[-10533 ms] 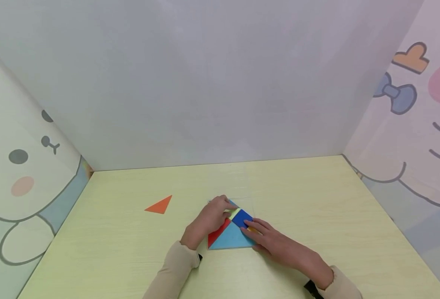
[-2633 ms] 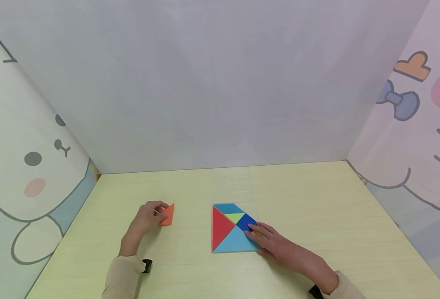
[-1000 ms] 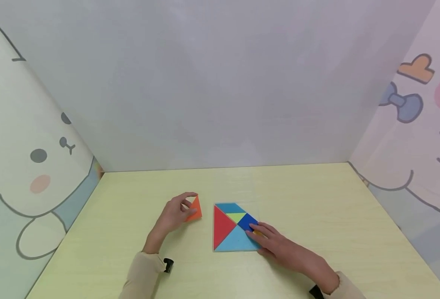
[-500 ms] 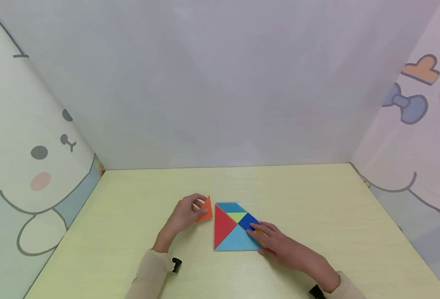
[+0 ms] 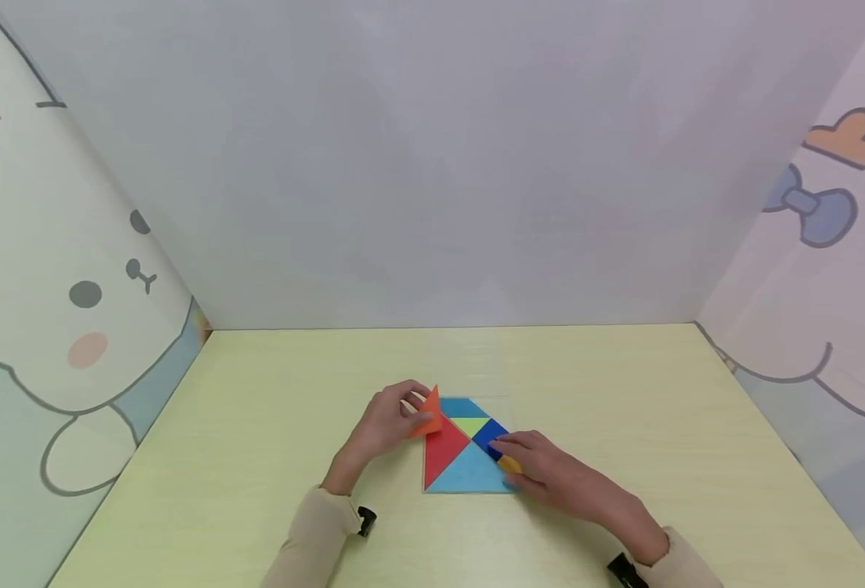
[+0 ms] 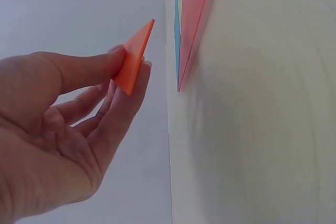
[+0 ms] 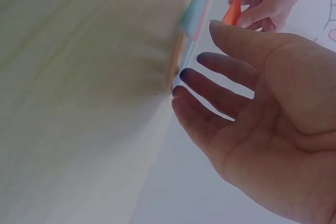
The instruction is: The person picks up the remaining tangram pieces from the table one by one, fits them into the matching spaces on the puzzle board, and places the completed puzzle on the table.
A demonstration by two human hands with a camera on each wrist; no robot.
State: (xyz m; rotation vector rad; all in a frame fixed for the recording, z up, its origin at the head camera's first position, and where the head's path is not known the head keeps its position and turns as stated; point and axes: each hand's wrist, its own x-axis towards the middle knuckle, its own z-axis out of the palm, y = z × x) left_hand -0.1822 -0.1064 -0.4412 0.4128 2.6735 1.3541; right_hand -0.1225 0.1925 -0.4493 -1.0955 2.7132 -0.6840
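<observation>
My left hand [image 5: 384,420] pinches an orange triangular tangram piece [image 5: 433,413] between thumb and fingers, tilted up over the far left corner of a tangram. In the left wrist view the orange triangle [image 6: 135,59] is clear of the table. Flat below lie a red triangle [image 5: 443,453], a light blue triangle [image 5: 469,475], a yellow-green triangle [image 5: 469,425], a teal piece [image 5: 456,406], a dark blue square [image 5: 487,434] and a yellow-orange piece [image 5: 509,464]. My right hand [image 5: 560,478] rests at the right edge with loosely bent fingers, partly covering the blue and yellow-orange pieces.
The tangram lies on a pale wood-grain table [image 5: 285,384]. A plain whitish wall [image 5: 432,163] rises behind it. Cartoon-printed panels flank the table, left [image 5: 42,245] and right [image 5: 785,286].
My left hand took the orange triangle from the table at left, tilted it up and carried it right to the tangram's far left corner. My right hand has stayed at the right edge.
</observation>
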